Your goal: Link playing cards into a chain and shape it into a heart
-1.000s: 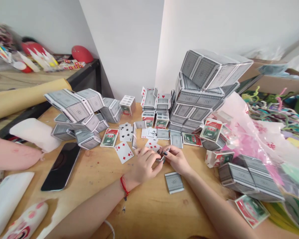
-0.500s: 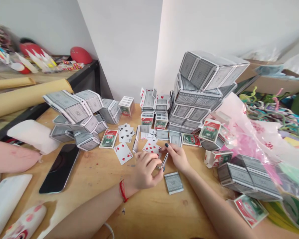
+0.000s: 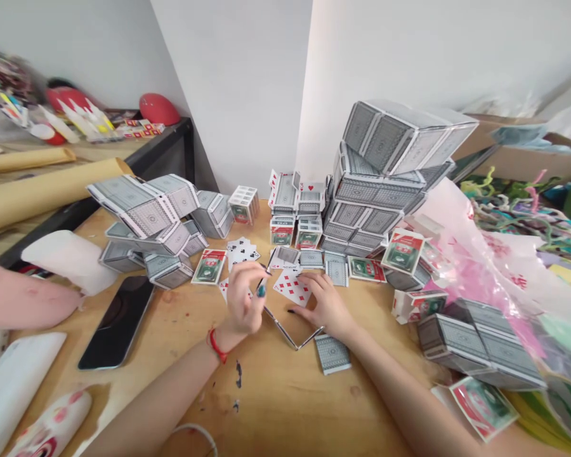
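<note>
My left hand (image 3: 244, 297), with a red string bracelet at its wrist, pinches a folded playing card (image 3: 265, 274) seen nearly edge-on. Below my fingers, another folded playing card (image 3: 282, 331) stands on its edge in a V. My right hand (image 3: 327, 306) is open, thumb and fingers spread, over the near right edge of the seven of diamonds (image 3: 288, 287). A folded card lying back up (image 3: 332, 354) rests by my right wrist. Loose face-up spade cards (image 3: 242, 250) lie beyond my left hand, and grey-backed cards (image 3: 335, 269) beyond my right.
A tall stack of card-built blocks (image 3: 380, 184) rises at the right, a lower one (image 3: 143, 209) at the left. Card boxes (image 3: 209, 266) stand around the table. A phone (image 3: 117, 322) lies left. Plastic bags (image 3: 485, 247) cover the right side. Another person's arm (image 3: 28, 295) reaches in.
My left hand has moved left and up to the standing folded card. The card held between both hands now stands on the table as a V. My right hand has spread its fingers.
</note>
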A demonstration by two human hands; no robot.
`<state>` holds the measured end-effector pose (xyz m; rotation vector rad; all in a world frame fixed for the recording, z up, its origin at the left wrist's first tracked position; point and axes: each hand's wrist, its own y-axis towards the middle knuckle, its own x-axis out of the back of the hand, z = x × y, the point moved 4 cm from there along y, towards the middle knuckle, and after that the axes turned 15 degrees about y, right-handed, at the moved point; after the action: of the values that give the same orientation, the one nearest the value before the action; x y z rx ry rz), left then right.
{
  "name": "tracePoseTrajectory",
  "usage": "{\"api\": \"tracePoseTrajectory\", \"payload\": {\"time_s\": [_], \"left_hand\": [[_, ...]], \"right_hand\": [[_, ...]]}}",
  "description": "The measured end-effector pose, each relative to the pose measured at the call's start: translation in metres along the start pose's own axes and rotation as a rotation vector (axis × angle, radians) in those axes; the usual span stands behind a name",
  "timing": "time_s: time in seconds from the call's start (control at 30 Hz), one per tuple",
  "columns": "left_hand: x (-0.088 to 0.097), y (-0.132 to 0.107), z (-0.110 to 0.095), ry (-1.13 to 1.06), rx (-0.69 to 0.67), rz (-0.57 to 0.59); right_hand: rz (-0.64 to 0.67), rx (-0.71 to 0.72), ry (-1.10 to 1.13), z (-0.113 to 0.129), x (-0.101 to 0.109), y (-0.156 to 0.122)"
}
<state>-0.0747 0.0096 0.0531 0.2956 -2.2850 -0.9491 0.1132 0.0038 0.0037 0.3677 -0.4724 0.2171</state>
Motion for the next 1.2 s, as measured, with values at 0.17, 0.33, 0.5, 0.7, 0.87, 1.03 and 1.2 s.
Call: {"api": "tracePoseTrajectory", "payload": {"time_s": [0.17, 0.33, 0.5, 0.7, 0.87, 1.03, 1.2], "left_hand": [[-0.029, 0.008, 0.055, -0.314, 0.269, 0.105], [-0.045, 0.008, 0.058, -0.494, 0.295, 0.326], [-0.045, 0.01, 0.044, -0.568, 0.206, 0.457], [-0.046, 0.008, 0.044, -0.482, 0.157, 0.542], [-0.046, 0.009, 0.045, -0.47, 0.159, 0.586], [-0.043, 0.01, 0.033, -0.382, 0.115, 0.767], [-0.042, 0.009, 0.028, -0.335, 0.109, 0.799]], "right_hand": [[-0.031, -0.021, -0.016, -0.006, 0.001, 0.002], [-0.032, -0.058, -0.025, -0.005, 0.004, 0.002], [-0.073, -0.074, 0.063, -0.002, 0.007, 0.001], [-0.133, -0.063, 0.148, -0.008, 0.008, -0.001], [-0.179, -0.041, 0.083, -0.013, 0.007, -0.003], [-0.271, -0.025, -0.012, -0.013, 0.011, -0.003], [-0.246, 0.007, 0.023, -0.012, 0.015, -0.002]]}}
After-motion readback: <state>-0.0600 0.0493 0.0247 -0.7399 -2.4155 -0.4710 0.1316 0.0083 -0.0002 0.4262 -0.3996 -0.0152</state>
